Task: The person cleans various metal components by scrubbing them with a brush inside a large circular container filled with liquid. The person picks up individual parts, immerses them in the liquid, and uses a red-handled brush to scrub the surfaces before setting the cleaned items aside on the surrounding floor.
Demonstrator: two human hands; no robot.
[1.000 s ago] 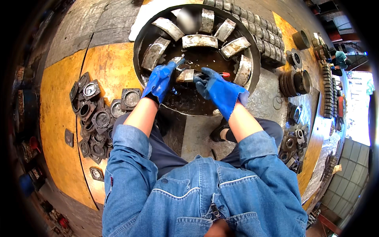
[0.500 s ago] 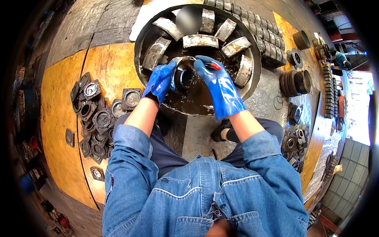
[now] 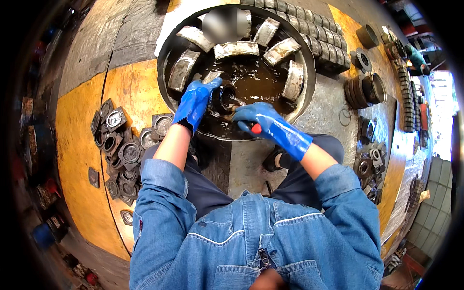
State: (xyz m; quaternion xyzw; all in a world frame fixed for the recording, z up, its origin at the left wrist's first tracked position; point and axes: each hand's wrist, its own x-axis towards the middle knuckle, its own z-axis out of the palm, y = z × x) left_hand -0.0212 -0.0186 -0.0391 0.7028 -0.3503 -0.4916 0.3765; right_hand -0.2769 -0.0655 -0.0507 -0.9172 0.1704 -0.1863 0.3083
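Note:
Both my hands wear blue rubber gloves over a round metal basin (image 3: 309, 82) of dark oily liquid. My left hand (image 3: 195, 101) grips a black round metal part (image 3: 223, 98) held just above the liquid. My right hand (image 3: 263, 123) holds a red-handled brush (image 3: 255, 128) against the part's right side. Several curved grey metal blocks (image 3: 237, 49) stand around the inside of the basin. My denim sleeves and dark trousers fill the lower picture.
A pile of round and square metal housings (image 3: 118, 150) lies on the yellow floor at the left. Rows of grey blocks (image 3: 321, 41) run behind the basin. Stacked rings (image 3: 362, 89) and small parts (image 3: 369, 164) lie at the right.
My right hand has dropped from above the part to its lower right side with the brush. My left hand keeps hold of the part, now turned more toward the right.

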